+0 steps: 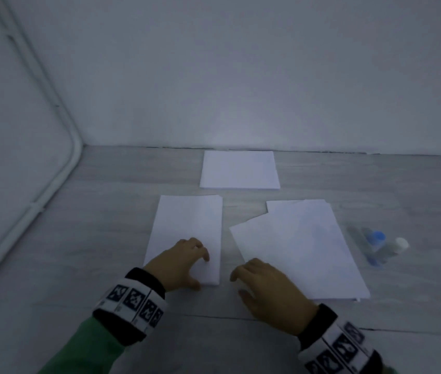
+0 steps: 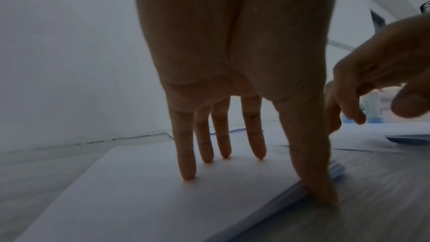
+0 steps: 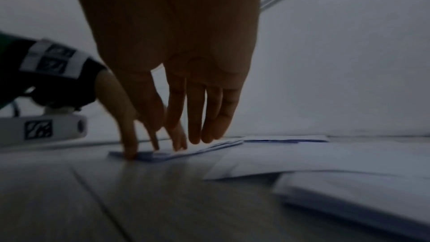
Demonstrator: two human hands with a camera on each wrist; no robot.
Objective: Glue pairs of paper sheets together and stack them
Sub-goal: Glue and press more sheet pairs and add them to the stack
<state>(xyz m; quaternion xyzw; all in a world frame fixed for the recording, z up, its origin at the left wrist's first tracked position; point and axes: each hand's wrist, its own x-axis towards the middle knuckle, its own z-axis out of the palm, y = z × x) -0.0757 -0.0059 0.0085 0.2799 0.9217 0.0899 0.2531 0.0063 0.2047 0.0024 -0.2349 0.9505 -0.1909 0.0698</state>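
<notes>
Surface: grey wood-grain desk (image 1: 106,265), its far edge against a white wall, a white pipe running down the far-left corner.

Loose pile: large untidy pile of white paper sheets (image 1: 308,247) toward the near-right of the desk, long axis running near to far, its top sheet skewed with one corner pointing left.

Narrow stack: tall narrow stack of white paper sheets (image 1: 187,233) left of the loose pile, long axis also near to far, a strip of bare desk between the two.

Far stack: squared stack of white paper (image 1: 239,170) close to the far edge, beyond both.

Glue: two clear glue bottles, one blue-capped (image 1: 375,240) and one white-capped (image 1: 400,244), lying right of the loose pile, blurred.

Left hand (image 1: 178,263): on the near end of the narrow stack; the left wrist view shows straight fingertips (image 2: 187,174) pressing its top sheet and the thumb against the stack's right edge at desk level. Grip unclenched, nothing enclosed.

Right hand (image 1: 265,287): at the near-left corner of the loose pile, fingers loosely extended, holding nothing; contact with paper cannot be told.

Deciding relation: the narrow stack's near-right corner lies just left of the right hand, while the left hand already pins it. Likely next step: lifting a top sheet there.
</notes>
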